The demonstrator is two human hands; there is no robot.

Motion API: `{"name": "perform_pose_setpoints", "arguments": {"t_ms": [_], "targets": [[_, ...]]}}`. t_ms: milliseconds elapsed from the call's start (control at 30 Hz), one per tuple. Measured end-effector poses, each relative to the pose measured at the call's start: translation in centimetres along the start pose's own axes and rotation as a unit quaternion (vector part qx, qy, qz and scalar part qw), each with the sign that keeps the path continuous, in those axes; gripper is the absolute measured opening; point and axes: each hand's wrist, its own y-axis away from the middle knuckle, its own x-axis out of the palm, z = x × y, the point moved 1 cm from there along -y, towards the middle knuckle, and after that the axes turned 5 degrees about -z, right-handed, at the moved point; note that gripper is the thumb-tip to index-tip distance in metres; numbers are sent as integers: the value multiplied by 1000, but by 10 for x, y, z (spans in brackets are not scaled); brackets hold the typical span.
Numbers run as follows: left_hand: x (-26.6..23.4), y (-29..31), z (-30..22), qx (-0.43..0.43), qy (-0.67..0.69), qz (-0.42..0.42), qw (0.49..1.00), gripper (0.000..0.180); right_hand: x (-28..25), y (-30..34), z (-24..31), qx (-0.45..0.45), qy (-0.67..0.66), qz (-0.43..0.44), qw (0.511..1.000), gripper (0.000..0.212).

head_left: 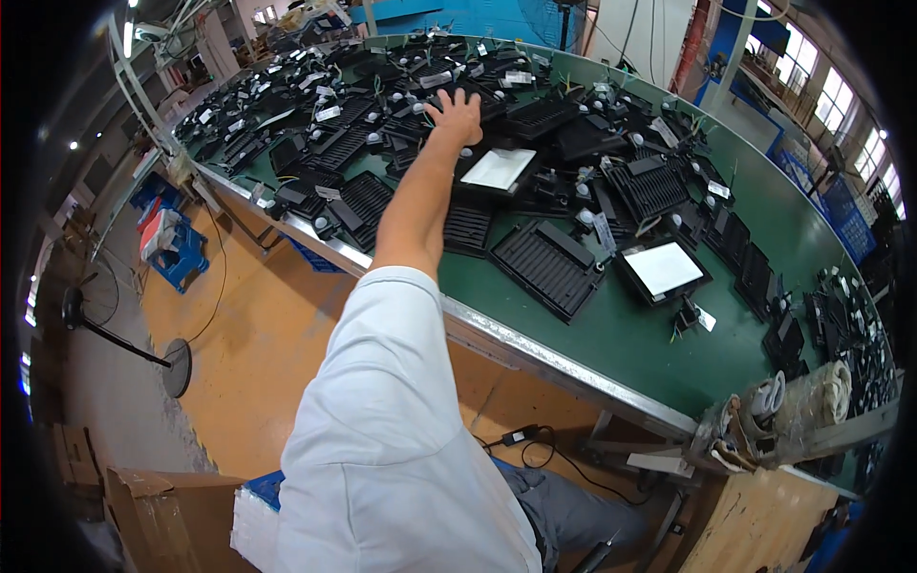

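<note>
My left arm, in a white sleeve, stretches far across the green table (pixel 611 353). My left hand (pixel 457 119) is open, back upward and fingers spread, over the heap of black floodlight housings (pixel 358 205). Nearest to it is a dark housing (pixel 489 103) beside the fingers; whether they touch is unclear. Just nearer lies a floodlight with a white panel (pixel 499 169). A finned housing (pixel 549 267) and another white-panelled floodlight (pixel 663 270) lie toward the near edge. My right hand is out of view. A dark, slim tool (pixel 597 552) shows partly at the lower edge.
A metal rim (pixel 535 353) edges the table. Wrapped rolls (pixel 812 406) sit at its right corner. A cardboard box (pixel 177 516) stands lower left, a blue stool (pixel 177 253) and a floor fan (pixel 177 368) beyond. A cable with an adapter (pixel 521 435) hangs below the table.
</note>
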Motion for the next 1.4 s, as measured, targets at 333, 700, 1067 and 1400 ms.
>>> {"name": "perform_pose_setpoints", "arguments": {"t_ms": [333, 700, 1067, 1400], "targets": [[-222, 168, -134, 254, 547, -202, 772, 9, -337, -91, 101, 293, -763, 12, 576, 50], [-392, 377, -377, 667, 655, -31, 354, 24, -269, -15, 108, 348, -789, -48, 504, 48], [-364, 450, -559, 396, 726, 238, 510, 33, -249, -27, 89, 364, -799, -49, 476, 44], [-309, 448, -709, 306, 673, 109, 665, 15, -244, -45, 72, 347, -802, -16, 486, 47]]}}
